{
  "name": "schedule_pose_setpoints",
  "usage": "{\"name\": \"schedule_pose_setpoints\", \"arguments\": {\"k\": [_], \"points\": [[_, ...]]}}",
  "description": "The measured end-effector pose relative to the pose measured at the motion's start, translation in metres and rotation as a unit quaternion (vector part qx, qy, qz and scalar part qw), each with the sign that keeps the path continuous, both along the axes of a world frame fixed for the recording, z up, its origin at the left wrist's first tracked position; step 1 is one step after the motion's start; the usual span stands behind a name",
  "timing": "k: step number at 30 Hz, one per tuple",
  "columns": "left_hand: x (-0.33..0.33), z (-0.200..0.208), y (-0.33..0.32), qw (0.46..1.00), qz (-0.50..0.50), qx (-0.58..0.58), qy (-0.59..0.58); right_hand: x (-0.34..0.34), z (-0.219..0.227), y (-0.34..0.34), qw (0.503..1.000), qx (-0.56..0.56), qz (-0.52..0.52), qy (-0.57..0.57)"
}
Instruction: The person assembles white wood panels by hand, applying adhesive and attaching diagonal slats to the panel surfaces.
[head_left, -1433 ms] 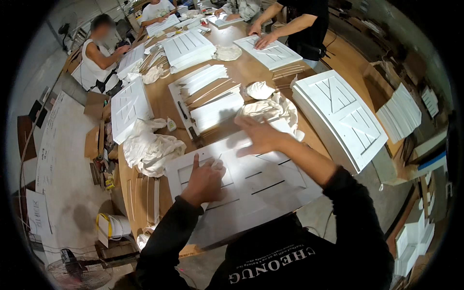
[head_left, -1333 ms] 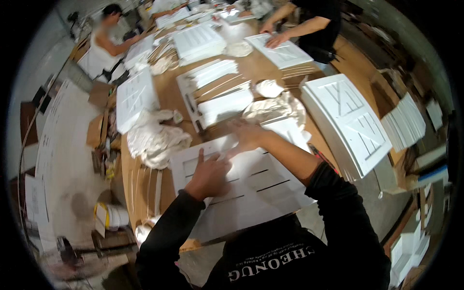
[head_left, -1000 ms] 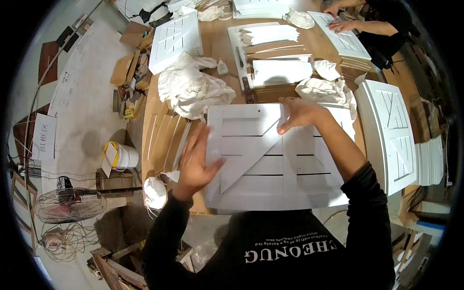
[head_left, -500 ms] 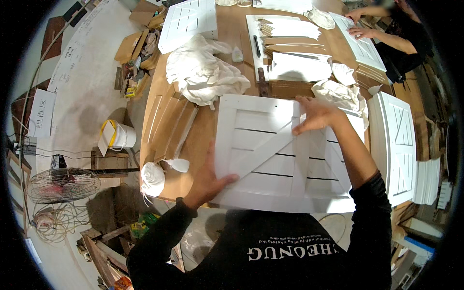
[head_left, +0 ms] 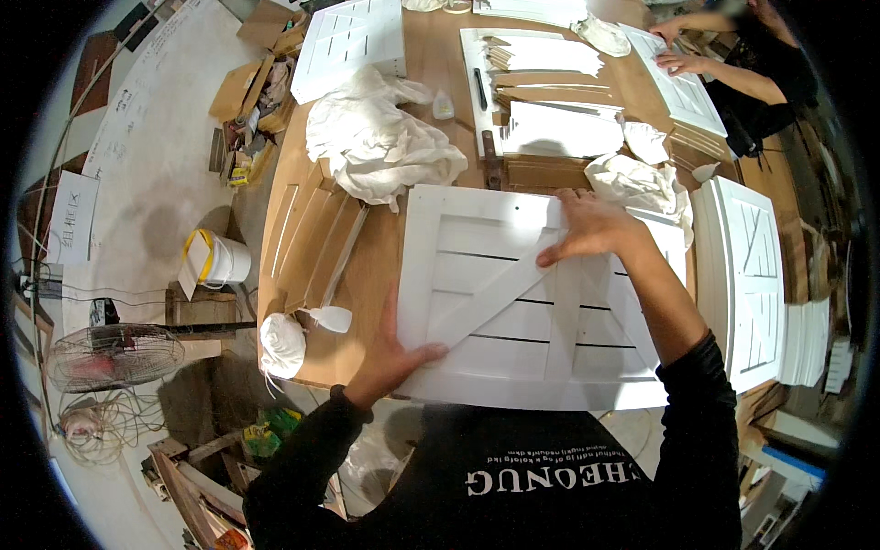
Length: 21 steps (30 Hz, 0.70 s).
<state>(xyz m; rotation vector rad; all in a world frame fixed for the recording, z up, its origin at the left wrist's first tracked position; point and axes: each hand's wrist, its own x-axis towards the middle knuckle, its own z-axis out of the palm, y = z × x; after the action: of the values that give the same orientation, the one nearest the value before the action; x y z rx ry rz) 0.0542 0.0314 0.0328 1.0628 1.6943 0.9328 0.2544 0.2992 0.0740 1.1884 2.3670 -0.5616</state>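
Observation:
A white slatted panel (head_left: 502, 362) with diagonal braces, like a small barn-style door, lies in front of me at the table's near edge. My left hand (head_left: 390, 357) grips its left side near the front corner, thumb on the face and fingers at the edge. At the far edge, right of its middle, my right hand (head_left: 591, 225) holds the panel with the thumb on the face and the fingers over the edge. Part of the panel's right half is hidden by my right forearm.
Beside the panel stand stacked similar panels (head_left: 756, 275) on the right. White cloths (head_left: 380, 137), a small glue bottle (head_left: 333, 318), a white bundle (head_left: 282, 346) and cardboard strips (head_left: 316, 243) lie around the wooden table (head_left: 440, 55). Another person's hands (head_left: 683, 62) touch a panel at the far right.
The whole view has shifted slightly left. My right hand has slid a little left and nearer along the panel, while my left hand keeps its place at the side.

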Motion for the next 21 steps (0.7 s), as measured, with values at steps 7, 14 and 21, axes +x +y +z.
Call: {"name": "schedule_pose_setpoints", "arguments": {"k": [7,14,21], "points": [[-0.008,-0.014,0.000,0.997,-0.010,0.057,0.057,-0.002,0.000,0.001,1.000,0.008,0.003,0.002],[0.001,-0.001,0.012,0.998,-0.001,0.032,0.062,0.008,-0.008,0.013,0.998,-0.028,0.033,0.040],[0.012,0.022,0.016,0.998,0.009,0.053,0.034,0.005,0.016,0.014,0.994,-0.103,-0.012,0.016]]}}
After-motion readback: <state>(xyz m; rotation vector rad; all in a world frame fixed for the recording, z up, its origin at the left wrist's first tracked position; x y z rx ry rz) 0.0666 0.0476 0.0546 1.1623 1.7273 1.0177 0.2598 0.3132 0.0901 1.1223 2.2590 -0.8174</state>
